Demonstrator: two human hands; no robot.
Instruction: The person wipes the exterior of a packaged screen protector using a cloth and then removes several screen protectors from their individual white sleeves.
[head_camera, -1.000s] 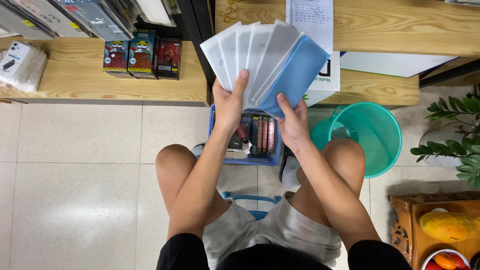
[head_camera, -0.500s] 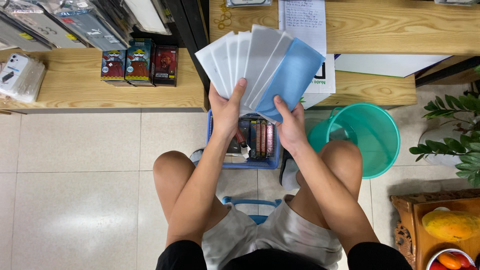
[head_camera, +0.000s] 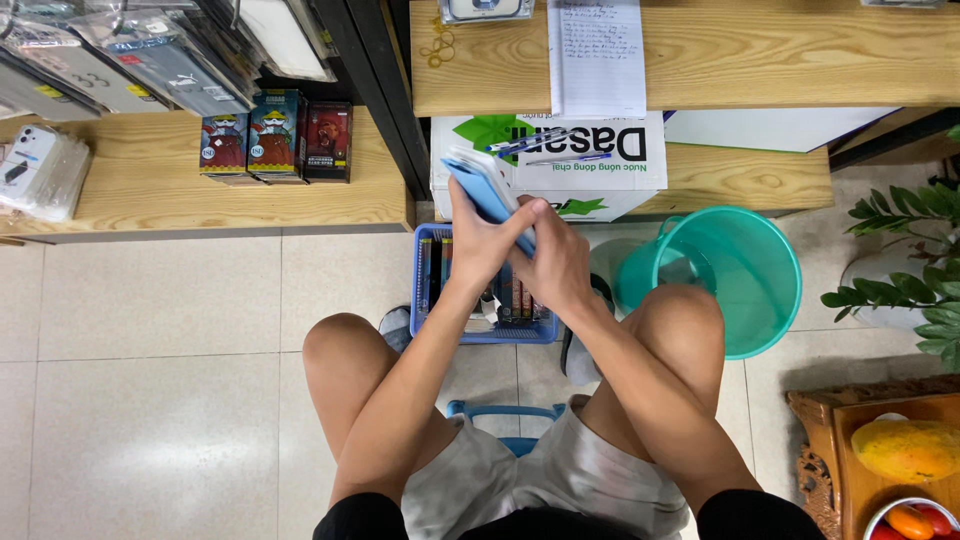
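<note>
A stack of flat packets (head_camera: 478, 188), blue on top and pale beneath, is squared up and held on edge between both hands. My left hand (head_camera: 480, 245) grips it from the left side. Pressed against its right side is my right hand (head_camera: 556, 262), fingers closed over the lower end. Directly below the hands sits a blue plastic basket (head_camera: 432, 330) on the floor, with several slim packets standing in it. I sit on a low blue stool, knees apart on either side of the basket.
A teal bucket (head_camera: 745, 275) stands right of the basket. A white cardboard box (head_camera: 600, 165) with pens sits on the low wooden shelf (head_camera: 750, 175) behind. Small boxed figures (head_camera: 275, 135) and clear phone cases (head_camera: 40, 170) lie on the left shelf. Plant and fruit at right.
The packets were fanned out wide above the basket. Both hands have now closed the fan into one tight stack and lowered it slightly.
</note>
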